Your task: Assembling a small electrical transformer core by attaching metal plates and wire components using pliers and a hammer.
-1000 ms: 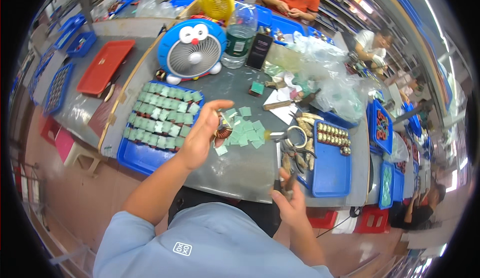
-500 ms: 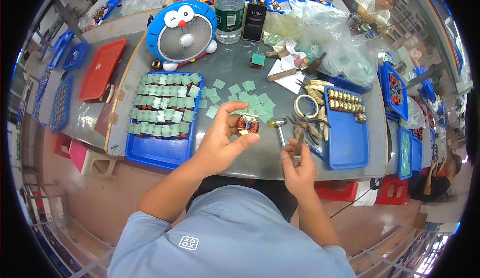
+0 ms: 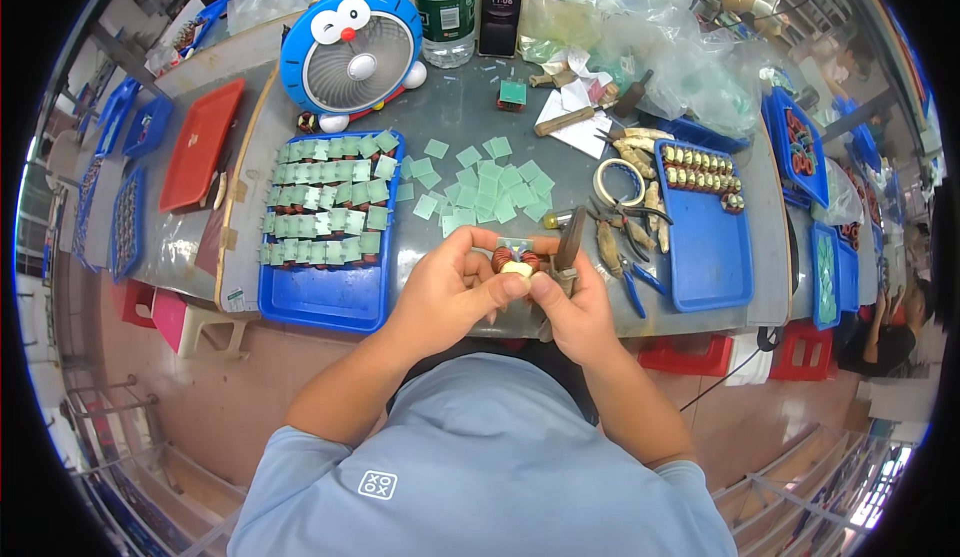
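Note:
My left hand (image 3: 440,292) is closed around a copper-wound coil (image 3: 503,261) with a pale block in its middle. At the coil's far side a small green board (image 3: 516,244) stands up against it. Closed as well, my right hand (image 3: 578,312) grips a dark, flat-bladed tool (image 3: 570,239), whose exact kind I cannot make out. The right thumb presses on the coil's near side, beside the left thumb. Just beyond both hands lies a loose pile of square green boards (image 3: 490,189).
At left, a blue tray (image 3: 325,297) holds rows of coils topped with green boards. Another blue tray (image 3: 710,257), at right, has coils at its far end. Between lie pliers (image 3: 635,277) and a tape roll (image 3: 619,184). Farther back stand a blue fan (image 3: 350,57), bottle (image 3: 445,12) and phone (image 3: 499,19).
My right hand has moved left and up to meet the left hand, bringing the flat tool beside the coil. The coil has come slightly right and nearer, and its green board now shows upright.

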Demonstrator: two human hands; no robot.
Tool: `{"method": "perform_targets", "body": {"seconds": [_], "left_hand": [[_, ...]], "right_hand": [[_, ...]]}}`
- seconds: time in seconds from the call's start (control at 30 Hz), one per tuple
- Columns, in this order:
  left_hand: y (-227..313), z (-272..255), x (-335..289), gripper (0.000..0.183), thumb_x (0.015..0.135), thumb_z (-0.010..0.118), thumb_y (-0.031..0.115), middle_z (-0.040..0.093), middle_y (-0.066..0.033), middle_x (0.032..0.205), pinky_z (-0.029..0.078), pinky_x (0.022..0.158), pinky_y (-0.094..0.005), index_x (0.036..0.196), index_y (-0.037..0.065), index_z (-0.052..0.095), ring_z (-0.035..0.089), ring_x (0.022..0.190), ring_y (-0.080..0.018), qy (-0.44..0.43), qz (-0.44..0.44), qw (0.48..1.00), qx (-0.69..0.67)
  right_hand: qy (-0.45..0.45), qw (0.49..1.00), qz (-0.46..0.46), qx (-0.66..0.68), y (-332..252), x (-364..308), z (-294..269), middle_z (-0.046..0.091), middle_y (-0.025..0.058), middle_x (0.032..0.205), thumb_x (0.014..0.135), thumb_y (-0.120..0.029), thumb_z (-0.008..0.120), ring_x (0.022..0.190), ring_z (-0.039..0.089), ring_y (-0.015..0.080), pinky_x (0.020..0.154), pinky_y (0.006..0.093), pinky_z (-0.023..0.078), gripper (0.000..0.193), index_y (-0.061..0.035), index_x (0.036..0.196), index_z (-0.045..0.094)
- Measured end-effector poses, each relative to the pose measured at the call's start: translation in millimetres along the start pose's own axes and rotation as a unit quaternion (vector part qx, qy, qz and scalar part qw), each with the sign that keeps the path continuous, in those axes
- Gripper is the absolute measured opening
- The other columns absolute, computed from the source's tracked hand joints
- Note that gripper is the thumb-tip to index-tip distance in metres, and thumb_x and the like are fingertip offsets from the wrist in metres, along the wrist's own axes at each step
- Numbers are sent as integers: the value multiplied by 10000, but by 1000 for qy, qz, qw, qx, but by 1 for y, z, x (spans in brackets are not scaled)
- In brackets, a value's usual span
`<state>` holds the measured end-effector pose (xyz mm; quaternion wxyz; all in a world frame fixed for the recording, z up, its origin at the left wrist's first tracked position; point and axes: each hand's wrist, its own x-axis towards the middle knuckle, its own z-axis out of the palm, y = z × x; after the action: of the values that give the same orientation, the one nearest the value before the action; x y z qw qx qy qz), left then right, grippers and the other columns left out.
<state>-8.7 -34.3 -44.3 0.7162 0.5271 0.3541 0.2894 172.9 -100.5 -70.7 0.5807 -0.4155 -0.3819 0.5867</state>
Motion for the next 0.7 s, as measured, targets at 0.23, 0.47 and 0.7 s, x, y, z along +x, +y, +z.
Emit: {"method": "perform_targets", "body": {"seconds": [0.23,0.47,0.7], "left_hand": [[-12,-8,1,386,951,704,174,644,-43,861,473,597,-224,1235,-14,523,578,701,-72,-19,-1,1000,13],[-14,-8,2,408,942,720,176,644,-39,918,475,623,-222,1246,-7,520,579,750,-68,-24,-2,1000,1],[-17,-6,2,502,899,771,147,641,-38,983,483,730,-235,1305,5,513,586,841,-73,-22,50,999,3]], "right_hand": [[42,999,-12,-25,11,-7,2,648,45,1107,987,-217,674,985,593,91,856,248,481,423,-10,1320,512],[42,999,32,4,-1,-7,4,647,34,1086,976,-231,691,931,580,77,827,235,474,434,-12,1310,521],[38,997,-50,-54,6,-6,-1,557,56,1127,952,-213,710,980,543,118,860,276,465,421,6,1272,546]]}}
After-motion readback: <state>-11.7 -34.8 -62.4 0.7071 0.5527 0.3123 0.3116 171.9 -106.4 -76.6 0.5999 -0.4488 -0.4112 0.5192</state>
